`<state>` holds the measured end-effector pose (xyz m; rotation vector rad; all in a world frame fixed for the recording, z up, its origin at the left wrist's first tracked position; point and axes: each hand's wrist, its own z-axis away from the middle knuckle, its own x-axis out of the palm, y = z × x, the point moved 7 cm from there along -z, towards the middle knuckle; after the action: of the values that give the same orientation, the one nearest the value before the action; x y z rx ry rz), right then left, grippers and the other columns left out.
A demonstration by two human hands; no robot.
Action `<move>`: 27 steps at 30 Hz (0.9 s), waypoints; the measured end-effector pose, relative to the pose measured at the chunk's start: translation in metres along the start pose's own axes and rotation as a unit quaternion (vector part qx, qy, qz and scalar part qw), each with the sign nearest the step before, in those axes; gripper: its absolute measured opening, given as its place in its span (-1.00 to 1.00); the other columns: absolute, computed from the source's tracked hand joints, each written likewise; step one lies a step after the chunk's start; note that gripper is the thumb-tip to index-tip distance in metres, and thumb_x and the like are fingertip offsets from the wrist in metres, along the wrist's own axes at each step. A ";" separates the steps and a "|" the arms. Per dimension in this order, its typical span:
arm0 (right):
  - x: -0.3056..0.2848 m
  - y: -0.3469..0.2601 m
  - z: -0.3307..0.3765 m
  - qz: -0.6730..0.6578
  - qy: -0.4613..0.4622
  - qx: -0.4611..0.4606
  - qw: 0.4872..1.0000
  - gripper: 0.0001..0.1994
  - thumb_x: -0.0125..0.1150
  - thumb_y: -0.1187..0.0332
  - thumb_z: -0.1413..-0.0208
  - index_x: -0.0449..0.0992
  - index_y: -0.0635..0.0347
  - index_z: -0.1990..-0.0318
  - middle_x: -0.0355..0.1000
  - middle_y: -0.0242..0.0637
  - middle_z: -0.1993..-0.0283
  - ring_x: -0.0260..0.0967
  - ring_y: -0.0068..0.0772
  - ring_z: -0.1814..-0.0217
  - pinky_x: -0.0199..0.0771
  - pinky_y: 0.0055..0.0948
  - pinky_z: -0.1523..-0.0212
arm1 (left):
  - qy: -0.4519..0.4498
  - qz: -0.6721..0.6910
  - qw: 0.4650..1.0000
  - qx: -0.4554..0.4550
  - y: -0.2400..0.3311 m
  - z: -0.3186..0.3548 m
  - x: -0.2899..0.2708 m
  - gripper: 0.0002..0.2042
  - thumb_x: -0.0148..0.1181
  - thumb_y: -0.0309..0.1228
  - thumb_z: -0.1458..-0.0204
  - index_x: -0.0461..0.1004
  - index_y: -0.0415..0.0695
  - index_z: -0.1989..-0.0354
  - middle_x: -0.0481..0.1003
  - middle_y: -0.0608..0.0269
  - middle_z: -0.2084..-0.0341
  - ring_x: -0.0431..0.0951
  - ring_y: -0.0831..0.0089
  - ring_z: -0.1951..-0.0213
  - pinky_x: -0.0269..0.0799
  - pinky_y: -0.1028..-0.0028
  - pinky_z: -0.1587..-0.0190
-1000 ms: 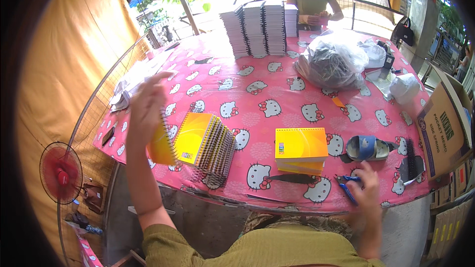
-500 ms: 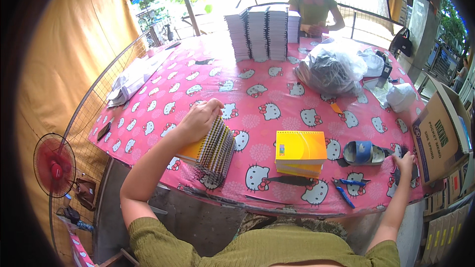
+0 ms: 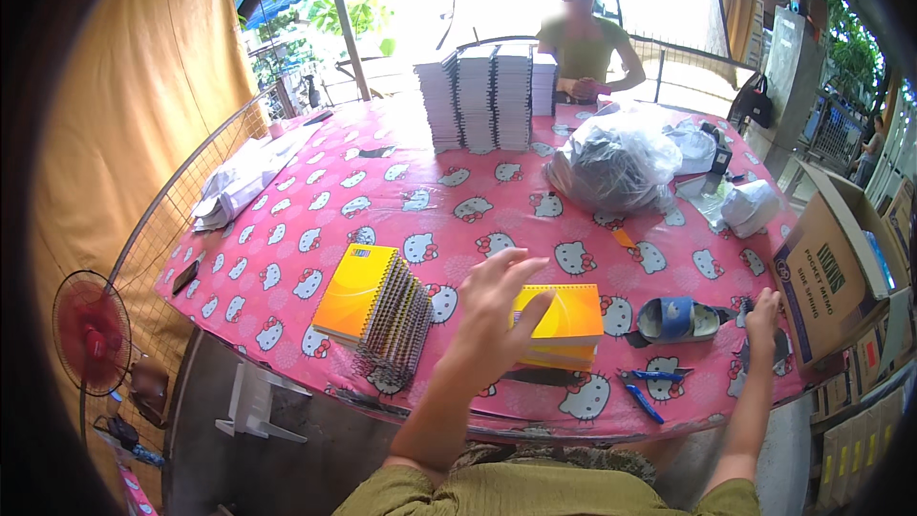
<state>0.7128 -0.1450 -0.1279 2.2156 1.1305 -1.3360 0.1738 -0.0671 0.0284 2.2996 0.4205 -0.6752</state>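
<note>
My left hand (image 3: 497,311) is raised in front of the smaller stack of yellow spiral notebooks (image 3: 564,313), its fingers apart and holding nothing. It hides part of that stack's left side. To its left stands a taller stack of yellow spiral notebooks (image 3: 368,301), with the wire bindings facing right. My right hand (image 3: 761,318) rests low over a dark patch at the table's right side, fingers stretched out, with nothing visible in it. Beside it lies a blue and grey slipper (image 3: 678,320). Blue-handled pliers (image 3: 654,390) lie open nearer the table's front edge.
A printed cardboard box (image 3: 826,272) stands at the right edge. Farther back are clear plastic bags (image 3: 621,162) and tall stacks of spiral notebooks (image 3: 478,100). A person (image 3: 587,48) sits across the pink table. At left are a phone (image 3: 186,277) and a red fan (image 3: 93,333).
My left hand has let go of the taller notebook stack and moved right to the smaller one. My right hand stays by the slipper and box. The view has shifted slightly.
</note>
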 end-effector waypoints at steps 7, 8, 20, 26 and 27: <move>-0.054 -0.125 0.049 -0.267 -0.103 -0.120 0.951 -0.67 0.25 0.20 -0.08 0.55 0.29 0.13 0.49 -0.01 0.30 0.46 0.01 0.27 0.40 -0.16 0.22 | -0.370 -0.030 0.916 -0.153 -0.081 -0.039 0.149 -0.73 0.12 -0.28 -0.10 0.53 -0.18 0.11 0.53 -0.03 0.20 0.51 0.10 0.09 0.37 0.23 0.04; -0.055 -0.135 0.060 -0.299 -0.126 -0.125 0.938 -0.66 0.21 0.12 -0.11 0.56 0.25 0.19 0.47 -0.02 0.29 0.43 0.05 0.24 0.37 -0.12 0.22 | -0.359 -0.015 0.921 -0.151 -0.078 -0.044 0.148 -0.74 0.14 -0.30 -0.09 0.54 -0.20 0.15 0.54 -0.05 0.25 0.53 0.08 0.15 0.39 0.24 0.08; -0.115 -0.238 0.087 -0.507 -0.150 -0.132 0.838 -0.84 0.28 0.37 -0.05 0.52 0.30 0.36 0.39 -0.30 0.46 0.30 -0.54 0.48 0.29 -0.49 0.44 | -0.290 0.066 0.948 -0.111 -0.074 -0.043 0.137 -0.79 0.22 -0.39 -0.03 0.57 -0.26 0.22 0.57 -0.07 0.37 0.58 0.08 0.27 0.45 0.30 0.16; -0.120 -0.254 0.093 -0.523 -0.194 -0.113 0.822 -0.85 0.35 0.41 0.00 0.54 0.28 0.34 0.45 -0.37 0.41 0.33 -0.63 0.47 0.34 -0.58 0.43 | -0.198 0.094 0.970 -0.110 -0.075 -0.046 0.114 -0.83 0.20 -0.44 -0.02 0.55 -0.26 0.26 0.57 0.00 0.39 0.57 0.10 0.29 0.45 0.30 0.19; -0.121 -0.253 0.092 -0.547 -0.193 -0.105 0.808 -0.86 0.35 0.42 0.01 0.54 0.28 0.33 0.46 -0.37 0.39 0.33 -0.63 0.46 0.35 -0.58 0.42 | -0.151 0.088 0.983 -0.060 -0.060 -0.049 0.100 -0.85 0.19 -0.45 -0.02 0.55 -0.25 0.28 0.58 0.04 0.40 0.58 0.12 0.30 0.45 0.29 0.20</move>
<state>0.4352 -0.0967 -0.0413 0.9342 2.3474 -1.7623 0.2439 0.0202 -0.0308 2.0477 0.1116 -0.8676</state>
